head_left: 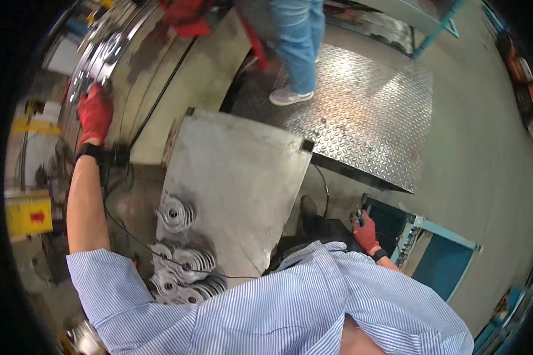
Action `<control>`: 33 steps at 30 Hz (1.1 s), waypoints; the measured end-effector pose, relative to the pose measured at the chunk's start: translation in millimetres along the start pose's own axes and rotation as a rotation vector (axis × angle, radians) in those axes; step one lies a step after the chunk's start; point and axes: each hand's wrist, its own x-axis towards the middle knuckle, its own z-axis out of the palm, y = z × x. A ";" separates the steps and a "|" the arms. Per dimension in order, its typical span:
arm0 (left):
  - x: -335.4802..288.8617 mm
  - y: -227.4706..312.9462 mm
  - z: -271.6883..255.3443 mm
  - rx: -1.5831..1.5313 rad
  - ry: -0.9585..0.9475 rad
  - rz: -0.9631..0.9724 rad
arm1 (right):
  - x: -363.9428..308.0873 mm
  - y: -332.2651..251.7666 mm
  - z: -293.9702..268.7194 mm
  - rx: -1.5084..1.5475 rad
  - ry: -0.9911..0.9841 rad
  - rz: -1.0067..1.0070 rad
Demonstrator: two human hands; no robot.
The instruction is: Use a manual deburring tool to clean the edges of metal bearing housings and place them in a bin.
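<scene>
My left hand (96,115), in a red glove, reaches out to the far left. Its fingertips meet the lower end of some shiny, curved metal parts (108,56), but blur hides whether they grip one. Low on the right, by my hip, my right hand (366,232), also red-gloved, is closed around a small dark hand tool (357,216) with a thin metal tip; its exact kind is too small to make out. Between my arms stands a metal-topped table (237,177). Several grey finned metal castings (186,263) are grouped along its near left side.
A diamond-plate platform (361,112) lies beyond the table, where another person's jeans-clad leg (299,50) stands. A thin black cord (225,276) crosses the castings. Blue metal frames (450,260) are at my right. A yellow sign (28,218) stands at left.
</scene>
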 end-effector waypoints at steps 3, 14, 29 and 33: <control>-50.8 24.7 -53.7 -0.127 0.001 -0.159 | 2.4 -8.6 5.6 0.025 -0.048 -0.088; -325.3 212.0 -53.8 -2.591 0.198 -1.433 | 0.3 -17.8 28.5 -0.026 -0.198 -0.309; -434.6 270.0 -102.3 -1.340 -0.688 -1.145 | -36.1 -63.3 31.3 -0.091 -0.185 -0.356; -418.9 265.9 -73.1 -1.010 -0.655 -0.953 | -47.1 -55.2 35.6 -0.151 -0.125 -0.358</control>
